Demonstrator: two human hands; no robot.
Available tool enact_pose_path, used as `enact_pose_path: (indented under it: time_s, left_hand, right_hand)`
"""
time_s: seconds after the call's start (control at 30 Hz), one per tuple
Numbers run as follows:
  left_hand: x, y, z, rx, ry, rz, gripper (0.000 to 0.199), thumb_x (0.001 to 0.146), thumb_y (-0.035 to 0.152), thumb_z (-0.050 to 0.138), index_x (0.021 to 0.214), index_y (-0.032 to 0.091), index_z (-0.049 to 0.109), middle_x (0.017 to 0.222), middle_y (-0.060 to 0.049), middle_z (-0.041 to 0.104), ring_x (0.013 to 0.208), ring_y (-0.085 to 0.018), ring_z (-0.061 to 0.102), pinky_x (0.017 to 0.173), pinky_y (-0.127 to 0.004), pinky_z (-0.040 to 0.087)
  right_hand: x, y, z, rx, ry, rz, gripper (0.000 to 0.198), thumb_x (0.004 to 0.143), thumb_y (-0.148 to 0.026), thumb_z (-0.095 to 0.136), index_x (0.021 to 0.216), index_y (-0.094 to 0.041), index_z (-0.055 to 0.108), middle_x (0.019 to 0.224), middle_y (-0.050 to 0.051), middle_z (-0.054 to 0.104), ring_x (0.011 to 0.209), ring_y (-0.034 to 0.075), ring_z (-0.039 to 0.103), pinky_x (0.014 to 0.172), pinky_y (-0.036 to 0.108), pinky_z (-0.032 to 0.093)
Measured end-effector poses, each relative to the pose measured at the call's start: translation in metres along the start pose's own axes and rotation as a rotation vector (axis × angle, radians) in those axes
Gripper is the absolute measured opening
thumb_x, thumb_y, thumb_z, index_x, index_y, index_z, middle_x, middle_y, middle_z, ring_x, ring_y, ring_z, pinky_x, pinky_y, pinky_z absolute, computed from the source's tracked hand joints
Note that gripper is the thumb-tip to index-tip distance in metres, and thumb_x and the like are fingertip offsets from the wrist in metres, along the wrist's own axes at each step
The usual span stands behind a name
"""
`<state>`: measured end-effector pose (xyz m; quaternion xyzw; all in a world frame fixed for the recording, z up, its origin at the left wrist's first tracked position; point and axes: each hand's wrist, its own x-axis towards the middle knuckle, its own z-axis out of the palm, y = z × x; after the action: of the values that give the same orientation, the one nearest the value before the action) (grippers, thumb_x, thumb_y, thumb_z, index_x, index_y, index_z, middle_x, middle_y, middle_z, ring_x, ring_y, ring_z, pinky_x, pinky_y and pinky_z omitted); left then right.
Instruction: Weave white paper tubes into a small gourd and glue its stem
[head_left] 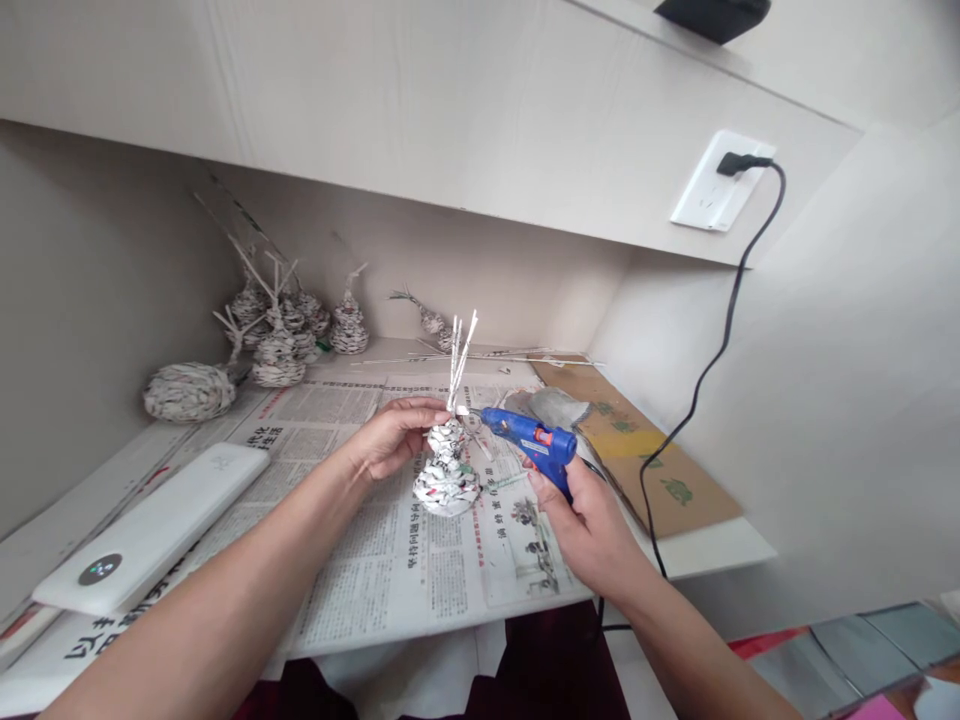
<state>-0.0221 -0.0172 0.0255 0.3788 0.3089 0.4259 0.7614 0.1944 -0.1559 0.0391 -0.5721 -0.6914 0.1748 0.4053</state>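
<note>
My left hand [397, 435] is closed round the neck of a small gourd woven from rolled newspaper strips [448, 482]. Several thin paper sticks [459, 365] rise from its top. The gourd is upright above the newspaper-covered desk; I cannot tell whether its base touches. In my right hand [585, 520] is a blue glue gun [532, 440], gripped by its handle and pointing left. Its nozzle is at the gourd's neck, close to my left fingertips; whether it touches is unclear.
Several woven paper gourds [279, 355] stand at the back left, and one [189, 391] lies on its side. A white power bank [154, 525] rests at left. Cardboard [675, 485] lies at right. A black cord [720, 350] hangs from the wall socket [721, 182].
</note>
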Motion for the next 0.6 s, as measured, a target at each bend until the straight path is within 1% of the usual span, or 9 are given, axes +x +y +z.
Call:
enact_pose_path:
  time_s: [0.1,0.27,0.37,0.43,0.6]
  left_hand:
    - [-0.0003,0.0001,0.0005,0.003,0.005,0.002,0.016,0.061,0.004,0.076,0.075,0.007,0.072,0.067,-0.008,0.070,0.056,-0.016,0.065,0.054,-0.024,0.056]
    - [-0.0009,-0.0002,0.0005,0.007,-0.012,0.008,0.016,0.060,0.004,0.077,0.075,0.008,0.071,0.067,-0.007,0.070,0.056,-0.016,0.065,0.053,-0.024,0.056]
    - [-0.0006,-0.0002,0.0001,0.012,-0.009,0.007,0.016,0.061,0.005,0.077,0.075,0.008,0.071,0.066,-0.007,0.070,0.056,-0.015,0.065,0.053,-0.024,0.055]
    - [-0.0006,0.0000,0.0001,0.007,-0.005,0.003,0.016,0.061,0.005,0.077,0.075,0.008,0.071,0.065,-0.006,0.069,0.055,-0.015,0.065,0.054,-0.024,0.055]
    - [-0.0011,0.0006,0.0009,0.004,-0.013,0.003,0.014,0.061,0.004,0.076,0.074,0.008,0.071,0.064,-0.006,0.069,0.055,-0.014,0.064,0.054,-0.023,0.055]
  right_hand:
    - [-0.0016,-0.0028,-0.0014,0.008,0.004,-0.003,0.036,0.096,-0.033,0.046,0.130,-0.023,0.051,0.103,0.005,0.066,0.092,0.020,0.062,0.085,0.034,0.049]
    - [-0.0021,-0.0060,0.0013,-0.018,-0.022,-0.008,0.027,0.096,-0.034,0.047,0.116,-0.020,0.058,0.085,0.004,0.064,0.076,0.019,0.060,0.073,0.033,0.050]
    - [-0.0005,-0.0058,0.0044,-0.024,-0.036,-0.013,0.030,0.096,-0.034,0.046,0.121,-0.021,0.055,0.084,0.004,0.065,0.074,0.019,0.060,0.071,0.032,0.050]
    - [0.0005,-0.0048,0.0057,-0.034,-0.037,-0.013,0.033,0.096,-0.034,0.046,0.126,-0.022,0.053,0.088,0.005,0.065,0.078,0.020,0.060,0.072,0.033,0.049]
    - [0.0010,-0.0020,0.0063,-0.065,-0.029,-0.017,0.036,0.097,-0.034,0.045,0.129,-0.020,0.051,0.094,0.007,0.066,0.083,0.021,0.061,0.075,0.034,0.049]
